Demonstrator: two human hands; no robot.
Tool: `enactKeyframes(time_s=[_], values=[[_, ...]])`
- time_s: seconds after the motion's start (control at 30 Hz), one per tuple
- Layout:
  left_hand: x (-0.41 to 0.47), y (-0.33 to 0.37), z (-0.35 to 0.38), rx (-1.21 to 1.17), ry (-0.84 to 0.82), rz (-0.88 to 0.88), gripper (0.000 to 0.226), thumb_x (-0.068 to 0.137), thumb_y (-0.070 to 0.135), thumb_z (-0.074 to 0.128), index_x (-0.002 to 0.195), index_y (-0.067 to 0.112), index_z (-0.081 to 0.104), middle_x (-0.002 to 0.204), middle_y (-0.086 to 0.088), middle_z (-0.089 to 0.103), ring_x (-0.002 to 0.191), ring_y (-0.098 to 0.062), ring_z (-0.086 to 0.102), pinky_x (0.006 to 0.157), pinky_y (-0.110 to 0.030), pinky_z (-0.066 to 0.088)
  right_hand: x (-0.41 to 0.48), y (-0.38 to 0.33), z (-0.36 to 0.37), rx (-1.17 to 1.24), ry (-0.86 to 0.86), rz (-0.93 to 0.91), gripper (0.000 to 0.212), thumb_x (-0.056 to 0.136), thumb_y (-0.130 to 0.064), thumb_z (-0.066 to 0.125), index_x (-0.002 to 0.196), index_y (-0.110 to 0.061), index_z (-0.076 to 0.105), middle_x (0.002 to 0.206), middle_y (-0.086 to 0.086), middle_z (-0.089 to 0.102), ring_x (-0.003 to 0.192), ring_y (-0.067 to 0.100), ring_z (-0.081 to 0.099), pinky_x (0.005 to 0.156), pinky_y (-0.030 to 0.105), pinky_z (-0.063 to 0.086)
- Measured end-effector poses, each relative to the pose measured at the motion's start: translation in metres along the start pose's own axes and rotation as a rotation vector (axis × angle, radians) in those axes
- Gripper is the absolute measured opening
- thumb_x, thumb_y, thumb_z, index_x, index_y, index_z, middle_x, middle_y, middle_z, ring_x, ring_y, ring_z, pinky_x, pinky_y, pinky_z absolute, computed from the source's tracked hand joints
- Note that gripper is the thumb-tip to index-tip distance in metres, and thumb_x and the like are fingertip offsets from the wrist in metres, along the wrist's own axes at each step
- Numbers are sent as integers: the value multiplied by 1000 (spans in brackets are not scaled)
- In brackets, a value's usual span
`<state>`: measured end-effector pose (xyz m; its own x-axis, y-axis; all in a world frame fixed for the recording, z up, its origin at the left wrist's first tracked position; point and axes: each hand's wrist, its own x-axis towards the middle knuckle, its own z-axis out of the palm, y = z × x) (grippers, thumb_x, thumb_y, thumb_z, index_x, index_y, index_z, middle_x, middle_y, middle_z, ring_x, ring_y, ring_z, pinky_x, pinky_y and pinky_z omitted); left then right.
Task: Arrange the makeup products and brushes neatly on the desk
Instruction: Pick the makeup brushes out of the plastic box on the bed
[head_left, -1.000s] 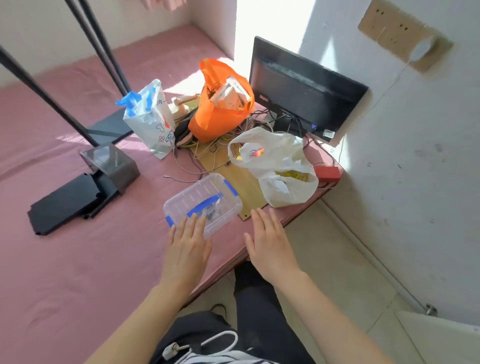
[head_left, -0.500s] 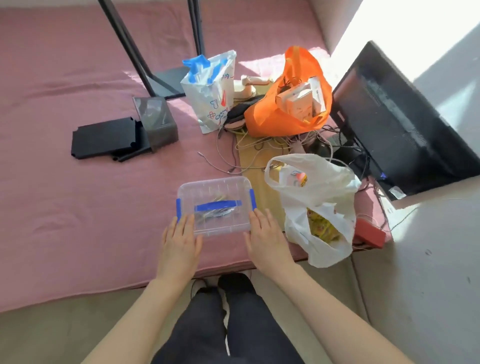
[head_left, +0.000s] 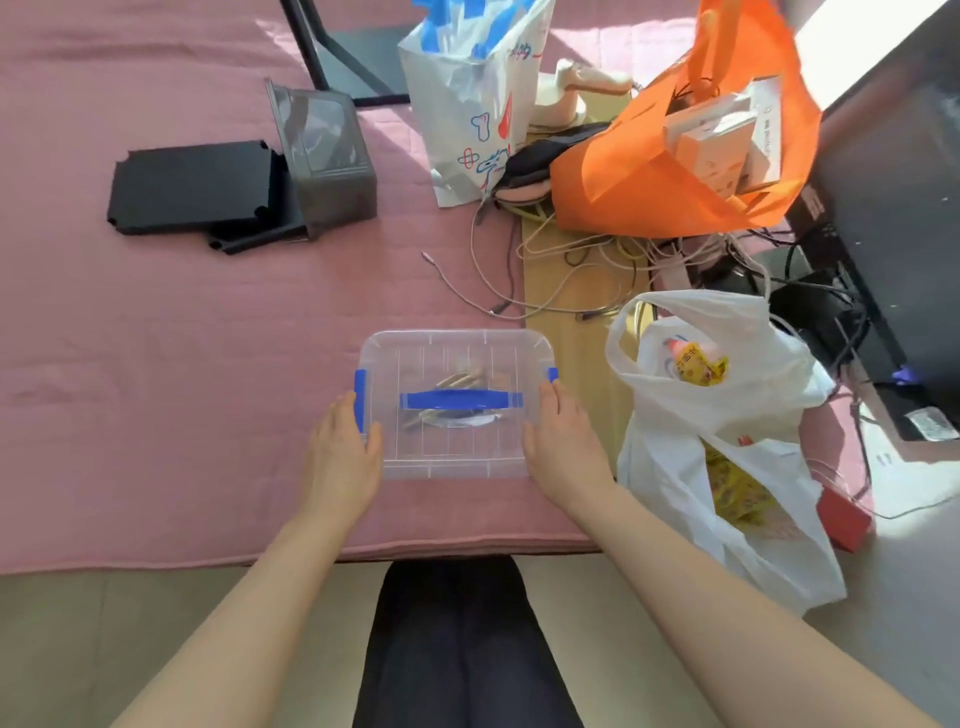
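A clear plastic storage box (head_left: 457, 353) with a blue handle (head_left: 461, 400) and blue side latches sits closed on the pink cover near the front edge. Through the lid I see brushes and small makeup items (head_left: 460, 376), blurred. My left hand (head_left: 340, 452) holds the box's left side at the latch, thumb on the lid. My right hand (head_left: 566, 441) holds the right side, fingertips by the right latch.
A white plastic bag (head_left: 727, 467) of yellow packets lies right of the box. Behind are tangled cables (head_left: 571, 260), an orange bag (head_left: 675, 171) with cartons, a printed white bag (head_left: 467, 104), a dark clear bin (head_left: 322, 156) on black panels, and a monitor (head_left: 893, 208).
Both hands moved from the box's near edge out to its two sides and took hold. The view tilted down and closer, and the box now lies square to me.
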<state>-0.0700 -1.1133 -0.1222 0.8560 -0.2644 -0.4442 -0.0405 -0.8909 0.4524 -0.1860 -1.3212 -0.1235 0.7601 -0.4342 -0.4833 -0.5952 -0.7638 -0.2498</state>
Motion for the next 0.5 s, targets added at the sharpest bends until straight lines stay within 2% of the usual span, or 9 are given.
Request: enactKeyframes(time_s=[0.1,0.2,0.3,0.4,0.5], values=[[20,-12,16,-57,11,-57,46,97,21,47,140,8,37,139,-14,46,126,-30,41,100,-38,32,22,2,20,-37,19,11,63,99,-23,38,149,-1,7,157,17,11,145,32,13,117,39,22],[39,-25,31,-97,-2,-82,44,98,23,45,139,10,38,135,-12,50,120,-32,47,93,-37,37,38,3,34,54,91,114,64,97,-18,42,149,-5,9,155,21,12,136,38,29,107,43,36],[50,-33,44,-167,-13,-99,42,98,27,44,137,12,39,129,-9,54,112,-31,52,90,-39,43,46,7,47,170,106,200,66,94,-5,42,150,-7,6,151,21,23,118,40,48,94,45,45],[59,-36,54,-216,72,-114,36,97,31,45,129,12,44,122,-5,55,95,-23,52,79,-35,40,47,14,59,171,152,240,62,94,-2,38,150,-6,10,148,18,31,117,39,48,92,44,44],[67,-40,59,-222,146,-118,28,98,29,45,119,11,49,112,-7,59,88,-23,50,74,-34,38,46,26,67,187,223,236,63,92,-2,33,150,-18,14,144,10,40,111,35,51,87,44,46]])
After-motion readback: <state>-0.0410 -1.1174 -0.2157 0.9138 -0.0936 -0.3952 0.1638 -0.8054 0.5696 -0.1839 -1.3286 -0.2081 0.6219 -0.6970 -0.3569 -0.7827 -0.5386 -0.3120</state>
